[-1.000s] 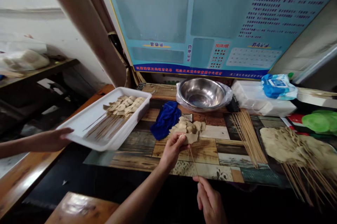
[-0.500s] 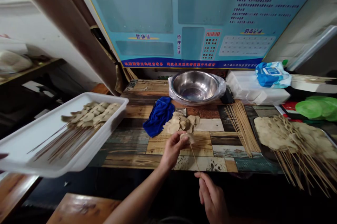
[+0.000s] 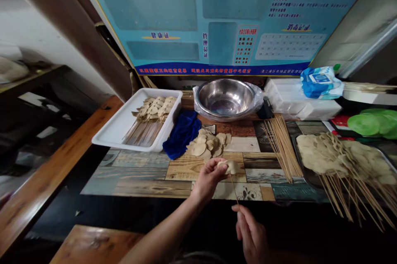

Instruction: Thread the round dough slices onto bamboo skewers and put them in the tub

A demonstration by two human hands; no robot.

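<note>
My left hand [image 3: 209, 179] pinches a pale, thin round food slice [image 3: 231, 167] at its edge, above the front of the table. A thin wooden skewer [image 3: 234, 188] runs from the slice down to my right hand [image 3: 250, 231], whose fingers are closed on its lower end. How far the tip goes into the slice I cannot tell. Just beyond my left hand lies a loose pile of similar slices [image 3: 206, 144]. To the right is a bundle of bare skewers [image 3: 283, 146]. Farther right, a dark tray [image 3: 313, 179] holds many skewered slices [image 3: 328, 154] with their sticks toward me.
A white plastic tub [image 3: 108, 133] with skewered slices stands at the table's left end. Beside it lies a blue cloth [image 3: 182, 133]. A steel bowl [image 3: 226, 97] in plastic wrap, white boxes [image 3: 288, 98] and a blue packet [image 3: 321, 83] line the back. Green discs [image 3: 372, 123] lie right.
The white tub has moved right and away from me, onto the table beside the blue cloth; a hand at its left edge is gone. My hands keep their hold on slice and skewer.
</note>
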